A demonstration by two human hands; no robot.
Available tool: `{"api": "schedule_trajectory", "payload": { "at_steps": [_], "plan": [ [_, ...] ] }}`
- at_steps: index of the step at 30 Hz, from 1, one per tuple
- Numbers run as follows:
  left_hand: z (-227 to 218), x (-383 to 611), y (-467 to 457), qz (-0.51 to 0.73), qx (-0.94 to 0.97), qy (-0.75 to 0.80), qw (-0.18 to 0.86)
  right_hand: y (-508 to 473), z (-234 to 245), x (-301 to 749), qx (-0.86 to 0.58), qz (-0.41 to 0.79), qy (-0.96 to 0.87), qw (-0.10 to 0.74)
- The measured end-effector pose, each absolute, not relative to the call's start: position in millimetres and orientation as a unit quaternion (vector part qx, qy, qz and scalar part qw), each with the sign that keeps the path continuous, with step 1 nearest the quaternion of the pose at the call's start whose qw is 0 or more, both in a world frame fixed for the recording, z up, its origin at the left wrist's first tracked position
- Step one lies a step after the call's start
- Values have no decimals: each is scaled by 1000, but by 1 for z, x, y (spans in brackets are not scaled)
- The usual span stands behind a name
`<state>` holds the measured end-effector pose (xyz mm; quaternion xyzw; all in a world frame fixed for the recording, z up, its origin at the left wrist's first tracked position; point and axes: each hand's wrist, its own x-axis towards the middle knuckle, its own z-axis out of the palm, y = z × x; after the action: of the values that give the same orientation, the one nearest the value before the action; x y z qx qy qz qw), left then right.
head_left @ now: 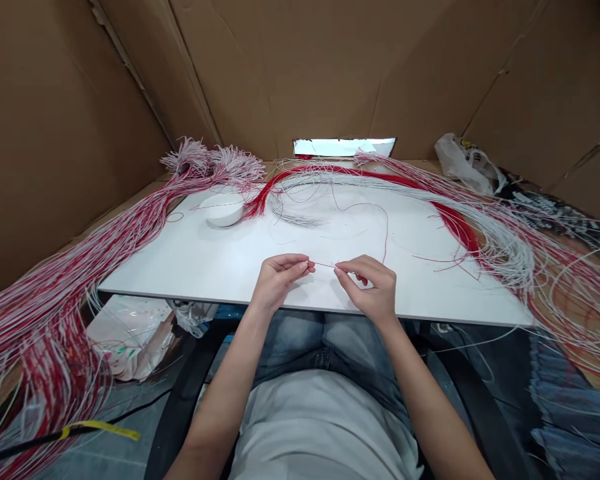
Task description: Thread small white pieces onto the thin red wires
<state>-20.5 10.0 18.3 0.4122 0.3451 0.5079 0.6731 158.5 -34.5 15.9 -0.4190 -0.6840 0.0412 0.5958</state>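
Note:
Above the near edge of the white board (210, 267), a thin red wire (325, 265) is stretched between my two hands. My left hand (281, 277) pinches one end of it between thumb and fingertips. A short gap to the right, my right hand (373, 283) pinches the same wire, its other fingers curled in. From near the right hand a loose red strand (387, 233) curves away over the board. Anything small inside the fingertips is hidden. Beyond the hands lie a bundle of red wires (265, 193) and a bundle of white wires (305, 217).
A white bowl (224, 212) stands at the board's back left. Long red-and-white wire bundles (125, 230) hang over the left side, and more wires (570, 280) spread at right. Cardboard walls (330, 73) enclose the back and sides. A plastic bag (463, 160) lies back right.

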Motion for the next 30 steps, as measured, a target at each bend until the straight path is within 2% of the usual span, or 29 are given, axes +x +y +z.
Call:
{"api": "schedule_trajectory", "payload": {
  "at_steps": [30],
  "plan": [
    [18, -18, 4, 535, 442, 322, 644, -40, 13, 159, -368, -23, -702, 609]
  ]
}}
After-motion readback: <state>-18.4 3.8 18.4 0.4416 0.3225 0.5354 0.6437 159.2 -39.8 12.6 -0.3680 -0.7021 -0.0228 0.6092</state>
